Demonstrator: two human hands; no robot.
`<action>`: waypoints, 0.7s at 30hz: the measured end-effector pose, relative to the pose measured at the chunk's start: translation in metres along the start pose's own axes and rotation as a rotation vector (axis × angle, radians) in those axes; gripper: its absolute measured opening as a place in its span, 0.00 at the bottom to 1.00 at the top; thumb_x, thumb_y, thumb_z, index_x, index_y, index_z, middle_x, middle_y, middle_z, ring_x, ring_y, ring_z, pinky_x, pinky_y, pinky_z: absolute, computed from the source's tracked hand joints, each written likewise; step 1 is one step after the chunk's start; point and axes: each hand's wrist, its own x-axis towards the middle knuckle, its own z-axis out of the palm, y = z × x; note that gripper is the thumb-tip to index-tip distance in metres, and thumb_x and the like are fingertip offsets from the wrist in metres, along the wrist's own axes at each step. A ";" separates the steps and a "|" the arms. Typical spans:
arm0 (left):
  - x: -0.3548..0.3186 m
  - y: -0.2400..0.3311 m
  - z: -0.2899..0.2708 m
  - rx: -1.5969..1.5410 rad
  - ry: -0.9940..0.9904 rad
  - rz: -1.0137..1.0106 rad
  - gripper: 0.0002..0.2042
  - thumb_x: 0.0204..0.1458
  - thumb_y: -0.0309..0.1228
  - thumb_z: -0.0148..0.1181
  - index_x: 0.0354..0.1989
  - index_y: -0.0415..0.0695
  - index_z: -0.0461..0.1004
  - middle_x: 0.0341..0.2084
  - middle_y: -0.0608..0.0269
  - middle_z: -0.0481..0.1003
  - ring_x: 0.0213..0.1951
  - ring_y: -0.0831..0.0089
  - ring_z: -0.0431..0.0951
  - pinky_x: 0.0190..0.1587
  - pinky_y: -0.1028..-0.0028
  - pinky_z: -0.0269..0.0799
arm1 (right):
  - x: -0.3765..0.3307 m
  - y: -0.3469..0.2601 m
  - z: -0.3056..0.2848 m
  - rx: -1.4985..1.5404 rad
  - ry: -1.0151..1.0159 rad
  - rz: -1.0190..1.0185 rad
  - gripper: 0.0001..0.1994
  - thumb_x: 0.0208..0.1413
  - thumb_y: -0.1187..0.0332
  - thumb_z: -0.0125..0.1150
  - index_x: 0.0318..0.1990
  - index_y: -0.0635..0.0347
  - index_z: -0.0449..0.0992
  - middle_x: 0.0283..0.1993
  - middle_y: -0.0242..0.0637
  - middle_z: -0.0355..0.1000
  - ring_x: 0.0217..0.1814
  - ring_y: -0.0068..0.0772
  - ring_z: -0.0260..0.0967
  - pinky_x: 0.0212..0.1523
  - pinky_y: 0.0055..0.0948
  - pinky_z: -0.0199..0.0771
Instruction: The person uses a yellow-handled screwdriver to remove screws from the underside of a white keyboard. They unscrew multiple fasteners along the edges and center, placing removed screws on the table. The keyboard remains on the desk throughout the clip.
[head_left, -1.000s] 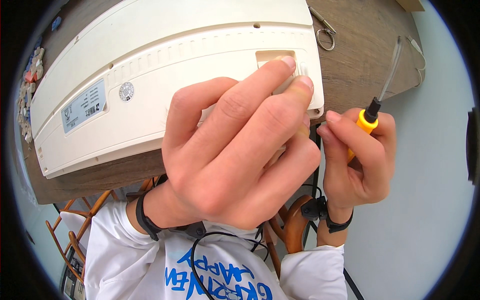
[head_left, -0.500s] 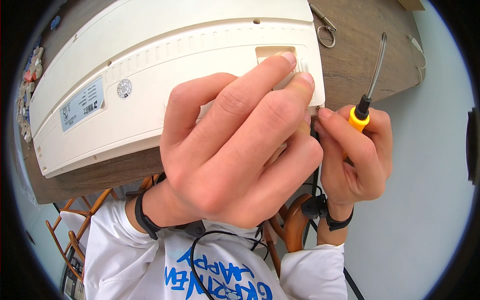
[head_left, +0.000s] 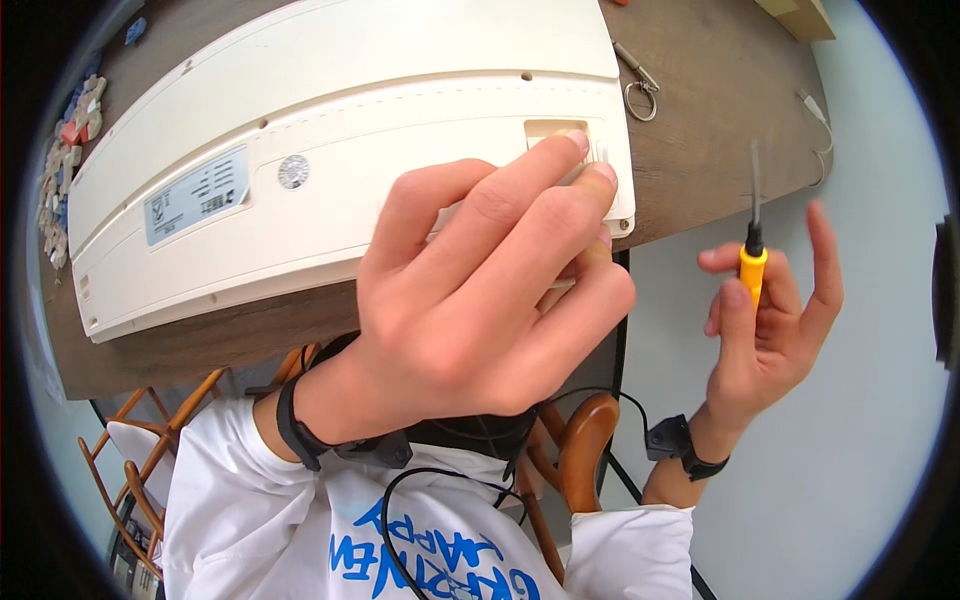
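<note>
A cream keyboard (head_left: 400,70) lies upside down along the table's near edge, its underside facing up. My left hand (head_left: 470,290) is closed on its near right part, fingertips by a rectangular recess (head_left: 545,130) and thumb mostly hidden. At the near right corner a small dark screw (head_left: 624,225) shows in its hole. Off the table edge, to the right of that corner, my right hand (head_left: 765,330) holds a screwdriver (head_left: 752,265) by its yellow handle. The blade points away from me, blurred at the tip, and the little finger sticks out.
A metal key-ring tool (head_left: 640,85) lies beyond the keyboard's right end. Loose keycaps (head_left: 75,150) are heaped at the far left. A white cable (head_left: 815,120) and a cardboard box (head_left: 800,15) sit at the table's right. A wooden chair (head_left: 585,450) stands below the near edge.
My right hand has pulled away from the keyboard's corner, right and toward me, with the screwdriver, uncovering the corner screw. The keyboard and left hand have shifted slightly in view.
</note>
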 end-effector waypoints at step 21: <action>0.004 0.005 0.005 -0.017 0.019 -0.010 0.07 0.39 0.24 0.73 0.25 0.42 0.80 0.39 0.60 0.84 0.47 0.61 0.86 0.48 0.71 0.71 | 0.047 -0.055 -0.031 -0.483 -0.381 -0.385 0.18 0.45 0.89 0.64 0.46 0.69 0.85 0.39 0.43 0.70 0.36 0.31 0.69 0.33 0.23 0.68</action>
